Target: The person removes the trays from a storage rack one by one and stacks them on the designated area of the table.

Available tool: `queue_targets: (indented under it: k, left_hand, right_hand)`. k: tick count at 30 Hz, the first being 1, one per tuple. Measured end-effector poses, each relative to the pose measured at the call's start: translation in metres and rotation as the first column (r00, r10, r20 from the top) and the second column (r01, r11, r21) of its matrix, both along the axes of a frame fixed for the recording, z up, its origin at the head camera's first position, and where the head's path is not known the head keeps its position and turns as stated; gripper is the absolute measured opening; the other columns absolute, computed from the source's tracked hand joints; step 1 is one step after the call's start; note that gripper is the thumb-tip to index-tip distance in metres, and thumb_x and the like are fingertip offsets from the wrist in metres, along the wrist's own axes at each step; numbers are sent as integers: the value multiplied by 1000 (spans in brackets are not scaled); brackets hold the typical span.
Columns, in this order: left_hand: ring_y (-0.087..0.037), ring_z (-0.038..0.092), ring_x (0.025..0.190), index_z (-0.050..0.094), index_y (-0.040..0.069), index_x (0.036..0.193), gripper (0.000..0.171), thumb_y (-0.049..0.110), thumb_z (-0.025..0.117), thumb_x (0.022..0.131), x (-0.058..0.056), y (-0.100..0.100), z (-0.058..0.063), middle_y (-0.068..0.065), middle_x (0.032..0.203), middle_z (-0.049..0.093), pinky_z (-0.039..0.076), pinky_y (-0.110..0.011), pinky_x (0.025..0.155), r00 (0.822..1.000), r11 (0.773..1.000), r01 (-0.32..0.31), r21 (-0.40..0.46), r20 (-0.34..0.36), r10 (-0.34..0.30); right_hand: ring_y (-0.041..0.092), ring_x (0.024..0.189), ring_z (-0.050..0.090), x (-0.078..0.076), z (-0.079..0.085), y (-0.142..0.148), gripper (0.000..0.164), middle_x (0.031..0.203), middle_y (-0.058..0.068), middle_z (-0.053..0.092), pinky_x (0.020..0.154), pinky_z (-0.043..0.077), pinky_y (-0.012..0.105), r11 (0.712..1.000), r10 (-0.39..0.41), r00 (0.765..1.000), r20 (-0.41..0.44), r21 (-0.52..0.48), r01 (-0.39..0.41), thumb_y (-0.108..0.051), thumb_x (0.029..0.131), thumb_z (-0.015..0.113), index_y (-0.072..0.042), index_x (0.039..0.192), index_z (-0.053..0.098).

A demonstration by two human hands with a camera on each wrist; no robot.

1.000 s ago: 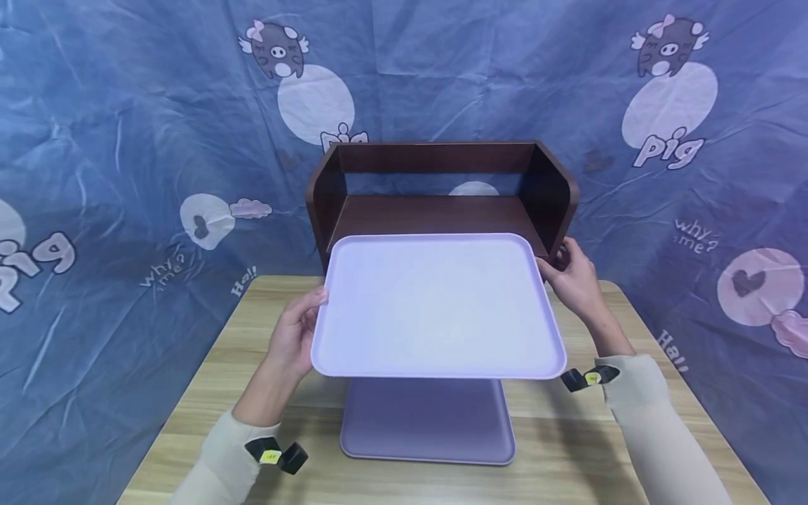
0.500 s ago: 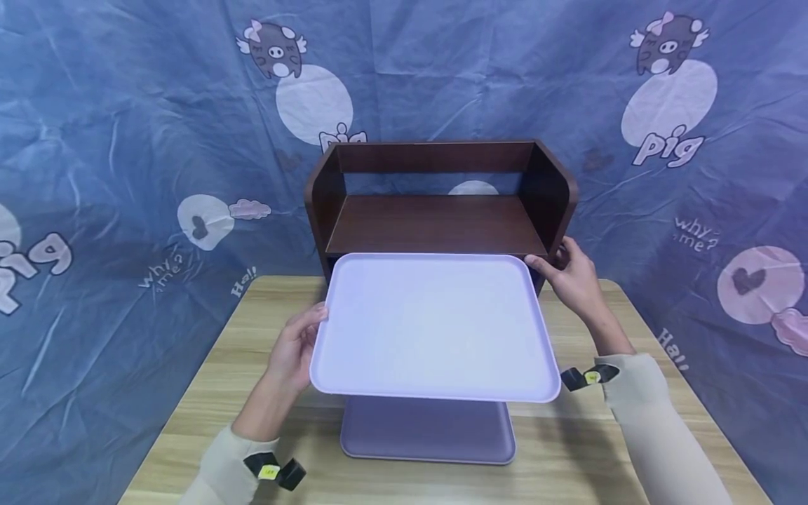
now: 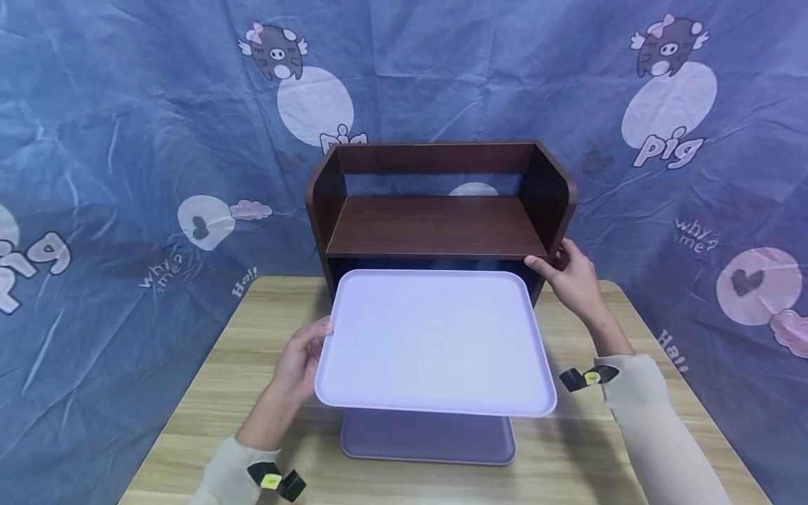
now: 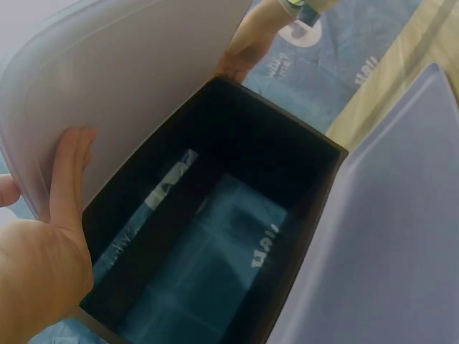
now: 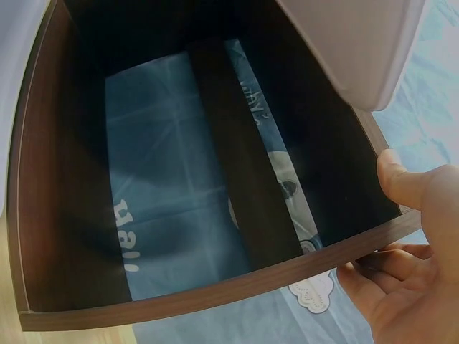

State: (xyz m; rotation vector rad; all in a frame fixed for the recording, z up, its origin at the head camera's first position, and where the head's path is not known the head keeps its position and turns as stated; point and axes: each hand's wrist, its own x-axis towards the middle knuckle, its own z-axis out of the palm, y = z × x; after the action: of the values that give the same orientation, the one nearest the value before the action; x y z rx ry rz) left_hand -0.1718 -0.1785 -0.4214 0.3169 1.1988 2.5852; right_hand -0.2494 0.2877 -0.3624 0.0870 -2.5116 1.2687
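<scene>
A light purple tray [image 3: 435, 344] is held up in front of a dark brown two-tier shelf [image 3: 435, 224]. My left hand [image 3: 299, 361] grips the tray's left edge; in the left wrist view its fingers [image 4: 66, 175] lie along the underside. At the shelf's right side panel, my right hand [image 3: 573, 280] holds on, its thumb on the front edge where the middle board meets the panel, as the right wrist view shows. A second purple tray [image 3: 429, 442] lies on the table below the raised one, its far part hidden.
A wooden table [image 3: 240, 351] carries the shelf and lower tray. Behind and at both sides hangs a blue curtain [image 3: 429, 63] with pig prints. The shelf's lower compartment [image 4: 215, 236] is open at the front, with the curtain showing through its back.
The raised tray has come down and toward me in my left hand, away from the shelf and right hand, revealing the middle board's front edge. My right hand stays at the shelf's side.
</scene>
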Motion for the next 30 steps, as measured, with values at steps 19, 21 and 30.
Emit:
queue_targets:
  k: [19,21,30]
  left_hand:
    - [-7,77,79,77,16,98,50,2,30,105,0,-2,-35,4,90,81,64,-20,72,1000,998,3,-66,18,-2]
    - [-6,77,78,78,17,96,50,2,31,105,0,-2,-39,4,89,81,64,-20,72,1000,998,-8,-69,25,10]
    - [-7,78,80,78,16,95,49,2,32,106,1,-4,-51,3,89,82,65,-21,73,999,999,-6,-48,47,8]
  right_hand:
    - [41,132,62,0,-2,1,69,144,28,64,82,43,4,1000,4,1000,-16,-13,-4,-42,100,75,-1,149,49]
    - [31,127,65,0,-3,1,69,142,26,65,82,43,5,1000,0,1000,-19,-6,0,-43,99,75,-2,149,50]
    - [-13,103,55,-1,-2,2,68,140,24,67,83,43,10,1000,4,1000,-20,-15,-4,-45,99,76,-5,148,52]
